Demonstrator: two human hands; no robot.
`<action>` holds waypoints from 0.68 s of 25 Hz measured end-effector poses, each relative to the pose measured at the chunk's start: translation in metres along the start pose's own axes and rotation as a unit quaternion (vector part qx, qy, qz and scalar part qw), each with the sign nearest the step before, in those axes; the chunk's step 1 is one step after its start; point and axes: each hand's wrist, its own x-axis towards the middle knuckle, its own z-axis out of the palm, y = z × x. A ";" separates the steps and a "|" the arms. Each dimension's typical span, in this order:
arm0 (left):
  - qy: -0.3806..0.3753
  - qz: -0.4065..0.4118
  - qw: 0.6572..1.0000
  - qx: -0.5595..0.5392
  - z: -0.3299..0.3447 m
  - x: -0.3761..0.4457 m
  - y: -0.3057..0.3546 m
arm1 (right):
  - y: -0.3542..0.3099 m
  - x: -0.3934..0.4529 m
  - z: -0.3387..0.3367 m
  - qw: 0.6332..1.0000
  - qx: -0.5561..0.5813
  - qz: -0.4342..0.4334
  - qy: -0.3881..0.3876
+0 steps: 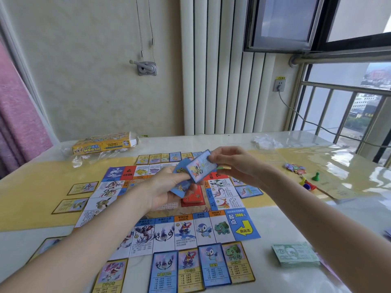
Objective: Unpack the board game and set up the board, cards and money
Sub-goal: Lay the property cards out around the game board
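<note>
Pink curtain point(19, 115) at left, glossy table point(211, 142), yellow box point(104, 143) at back, board point(169, 210) centre with cards point(213, 265) along its edges; money point(296, 255) at right, window point(349, 98) beyond; left hand point(167, 191) gripping a card stack point(181, 186) above the board; right hand point(230, 163) pinching the top card point(202, 167).

board point(243, 226): white squares with creature pictures, blue corner, yellow arrow
cards point(214, 265): blue or yellow borders
money point(296, 254): green, pale print
box point(103, 143): yellow, blue lettering
tabletop point(31, 197): glossy white, broad yellow band
pawn point(315, 177): green
</note>
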 end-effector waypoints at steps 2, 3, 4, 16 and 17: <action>0.025 0.015 1.000 -0.002 -0.004 0.001 0.001 | -0.002 0.000 0.000 1.000 -0.018 0.015 0.019; 0.039 0.019 0.999 -0.012 -0.007 0.002 0.002 | -0.003 0.000 0.000 0.999 -0.026 0.019 0.028; 0.045 0.019 0.999 -0.023 -0.010 0.002 0.004 | -0.005 0.000 0.001 0.999 -0.029 0.020 0.033; 0.145 0.139 0.976 0.082 -0.022 0.013 0.009 | -0.008 0.010 0.011 0.991 -0.116 0.060 -0.005; 0.153 0.146 0.971 0.109 -0.023 0.016 0.009 | -0.009 0.010 0.012 0.986 -0.149 0.065 -0.026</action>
